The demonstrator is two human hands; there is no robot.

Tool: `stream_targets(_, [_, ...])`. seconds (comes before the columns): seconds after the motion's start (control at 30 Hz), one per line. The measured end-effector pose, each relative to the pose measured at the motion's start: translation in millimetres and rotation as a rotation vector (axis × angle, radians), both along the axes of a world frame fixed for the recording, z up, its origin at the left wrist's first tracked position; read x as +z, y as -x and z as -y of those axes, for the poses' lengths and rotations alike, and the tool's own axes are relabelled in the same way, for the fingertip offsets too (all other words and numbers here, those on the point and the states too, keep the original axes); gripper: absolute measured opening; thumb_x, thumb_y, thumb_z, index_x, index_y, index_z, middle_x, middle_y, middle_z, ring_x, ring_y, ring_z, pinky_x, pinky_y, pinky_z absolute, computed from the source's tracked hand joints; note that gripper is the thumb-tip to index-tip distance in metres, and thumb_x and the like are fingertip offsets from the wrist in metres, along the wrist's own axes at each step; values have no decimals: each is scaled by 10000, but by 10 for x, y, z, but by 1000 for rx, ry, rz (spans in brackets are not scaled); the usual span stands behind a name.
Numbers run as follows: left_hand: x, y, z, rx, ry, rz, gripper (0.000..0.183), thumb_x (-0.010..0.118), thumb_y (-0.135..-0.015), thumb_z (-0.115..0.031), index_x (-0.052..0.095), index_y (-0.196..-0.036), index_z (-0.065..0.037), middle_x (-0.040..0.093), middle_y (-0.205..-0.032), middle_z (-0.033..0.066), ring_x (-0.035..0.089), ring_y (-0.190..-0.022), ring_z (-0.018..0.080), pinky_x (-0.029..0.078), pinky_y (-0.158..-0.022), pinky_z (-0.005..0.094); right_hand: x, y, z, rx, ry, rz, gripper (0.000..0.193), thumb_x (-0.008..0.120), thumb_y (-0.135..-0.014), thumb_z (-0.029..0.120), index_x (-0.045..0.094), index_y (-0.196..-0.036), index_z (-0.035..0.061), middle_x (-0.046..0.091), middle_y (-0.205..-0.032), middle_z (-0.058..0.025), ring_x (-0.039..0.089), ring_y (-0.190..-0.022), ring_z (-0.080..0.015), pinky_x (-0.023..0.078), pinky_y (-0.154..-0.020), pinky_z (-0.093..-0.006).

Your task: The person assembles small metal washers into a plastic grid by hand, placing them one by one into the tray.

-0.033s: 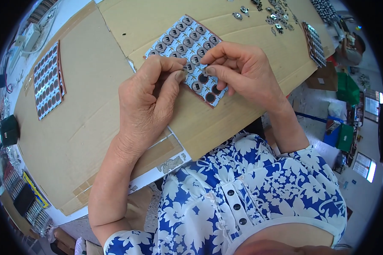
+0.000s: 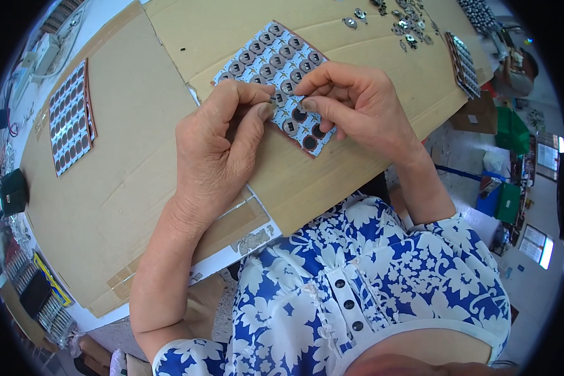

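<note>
A white panel (image 2: 326, 141) with a brown edge lies aslant on the cardboard, bearing rows of round silver metal pieces (image 2: 276, 61). Toward its near corner several places show dark round spots (image 2: 309, 143) instead of metal. My left hand (image 2: 214, 141) is over the panel's left side, thumb and forefinger pinched together. My right hand (image 2: 371, 109) is over the right side, its thumb and forefinger closed close to the metal pieces. Whatever either pinch holds is too small or hidden to make out. The fingertips of both hands are a short way apart and cover part of the panel.
Loose metal pieces (image 2: 409, 24) are scattered at the far right, beside another stack of panels (image 2: 462, 66). More panels (image 2: 71, 119) lie at the left. Cardboard (image 2: 138, 169) covers the table. A power strip (image 2: 46, 53) is at the far left; a person (image 2: 521, 74) is at far right.
</note>
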State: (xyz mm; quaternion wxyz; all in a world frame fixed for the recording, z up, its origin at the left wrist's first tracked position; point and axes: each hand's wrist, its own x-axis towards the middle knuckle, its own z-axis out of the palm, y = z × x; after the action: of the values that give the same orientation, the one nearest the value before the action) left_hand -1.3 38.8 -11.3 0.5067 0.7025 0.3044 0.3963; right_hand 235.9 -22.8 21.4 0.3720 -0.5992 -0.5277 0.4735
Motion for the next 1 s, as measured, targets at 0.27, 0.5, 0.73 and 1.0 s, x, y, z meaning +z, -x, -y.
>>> stream_targets(0.27, [-43,14,-44,-27,-21,-38,83,734,-1072,23,725,-1153,5,773,-977,64,723,-868,98,599,-793,279,66,-84,38,218,-329,427,170,761,-945,-59,757,-1109,-18,686,-922,-84,702,-771,-175,551,-680,-336])
stream_targets(0.5, [-56,22,-52,-25,-17,-43,92,735,-1057,36,728,-1142,1,770,-951,53,722,-866,85,592,-780,267,-22,-120,50,191,-312,408,208,730,-964,-52,735,-1162,11,646,-958,-107,694,-829,-270,537,-714,-382])
stream_targets(0.73, [-73,25,-34,-31,22,-3,105,740,-1051,48,746,-1146,3,775,-967,40,726,-890,81,596,-805,260,154,37,55,63,-28,80,180,672,-1062,-62,731,-1224,-8,707,-925,0,628,-709,-24,489,-622,-239])
stream_targets(1.0, [-45,28,-50,-41,32,25,122,752,-1034,55,777,-1139,-2,777,-1040,50,736,-926,109,599,-833,269,-100,-18,30,110,-205,192,106,726,-1036,-43,760,-1135,-22,692,-815,26,638,-724,-19,476,-625,-214])
